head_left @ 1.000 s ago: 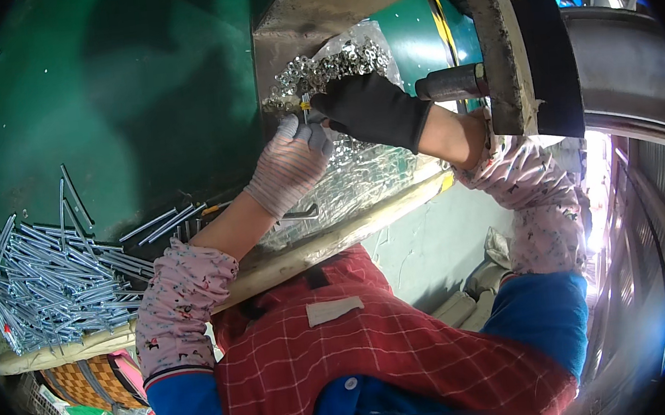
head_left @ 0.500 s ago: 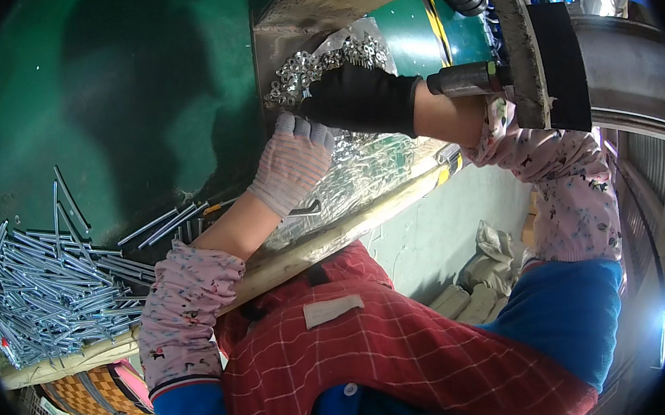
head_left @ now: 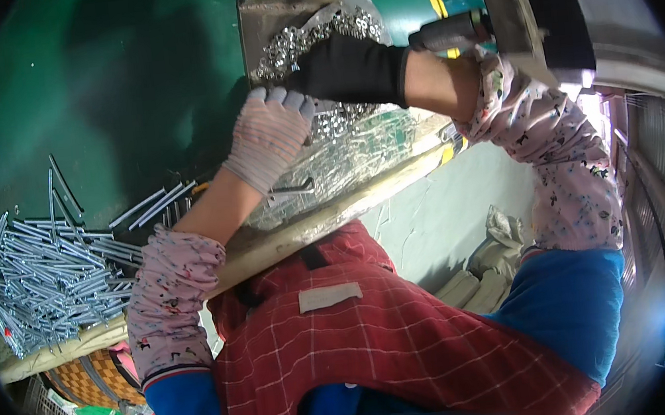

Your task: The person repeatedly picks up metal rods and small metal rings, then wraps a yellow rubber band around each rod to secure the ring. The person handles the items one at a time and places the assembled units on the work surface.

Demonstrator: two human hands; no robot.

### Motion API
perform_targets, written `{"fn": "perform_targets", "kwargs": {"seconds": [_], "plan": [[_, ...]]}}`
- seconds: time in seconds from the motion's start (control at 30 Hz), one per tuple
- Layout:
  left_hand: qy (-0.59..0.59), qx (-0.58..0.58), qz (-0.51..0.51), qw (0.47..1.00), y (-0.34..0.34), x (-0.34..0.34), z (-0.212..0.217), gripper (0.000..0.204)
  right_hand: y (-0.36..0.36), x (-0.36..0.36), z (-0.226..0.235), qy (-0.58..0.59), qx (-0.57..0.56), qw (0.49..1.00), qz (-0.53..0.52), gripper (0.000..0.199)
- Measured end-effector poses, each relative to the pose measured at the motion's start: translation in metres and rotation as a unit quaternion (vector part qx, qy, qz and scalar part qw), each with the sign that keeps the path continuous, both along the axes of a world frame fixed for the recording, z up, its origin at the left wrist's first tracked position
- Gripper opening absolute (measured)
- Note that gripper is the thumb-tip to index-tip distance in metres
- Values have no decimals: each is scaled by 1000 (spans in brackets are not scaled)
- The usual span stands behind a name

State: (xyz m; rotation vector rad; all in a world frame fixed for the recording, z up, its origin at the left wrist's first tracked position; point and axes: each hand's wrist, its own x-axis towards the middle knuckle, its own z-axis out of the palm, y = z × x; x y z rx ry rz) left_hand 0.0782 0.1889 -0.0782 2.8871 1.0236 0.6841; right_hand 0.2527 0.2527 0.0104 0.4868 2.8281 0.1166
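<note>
My left hand [head_left: 270, 136], in a pale striped glove with grey fingertips, is closed and meets my right hand above the bench. My right hand [head_left: 351, 70], in a black glove, has its fingers curled. Whatever lies between the fingers is hidden. Just beyond the hands spreads a pile of small shiny metal nuts [head_left: 279, 55] on a clear plastic sheet [head_left: 373, 133]; more nuts show below the black glove. A single long bolt [head_left: 292, 190] lies near my left wrist. A large heap of long silvery bolts [head_left: 55, 274] covers the left side of the bench.
The green bench top [head_left: 20, 117] has a pale padded front edge [head_left: 259, 274]. A metal machine frame [head_left: 518, 13] rises at the right, with a dark cylindrical part [head_left: 450, 32] just above my right wrist. Below the bench stand a woven basket [head_left: 97, 380] and pale sacks [head_left: 490, 260].
Both hands, still together, sit slightly higher and farther left in the picture. The whole view has shifted a little. The bolt heap and nut pile look much the same.
</note>
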Motion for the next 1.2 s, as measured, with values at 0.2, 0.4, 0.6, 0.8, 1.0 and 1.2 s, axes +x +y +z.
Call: {"fn": "perform_targets", "kwargs": {"seconds": [0.2,0.4,0.6,0.8,1.0,1.2], "plan": [[-56,-41,-21,997,8,-28,-7,25,-2,0,-4,-43,119,991,38,16],[-138,-70,78,985,19,-46,-13,23,-3,2,0,-18,60,998,-11,13],[-126,-125,75,981,33,-29,-4,28,4,6,-8,58,10,998,6,11],[-151,-66,-40,985,73,-15,-8,23,-10,8,3,-41,16,997,-67,36],[79,-127,-68,986,101,-3,-4,24,-19,10,1,23,44,998,-48,18],[70,-155,-99,980,94,-1,3,22,-26,9,3,-32,84,995,-51,29]]}}
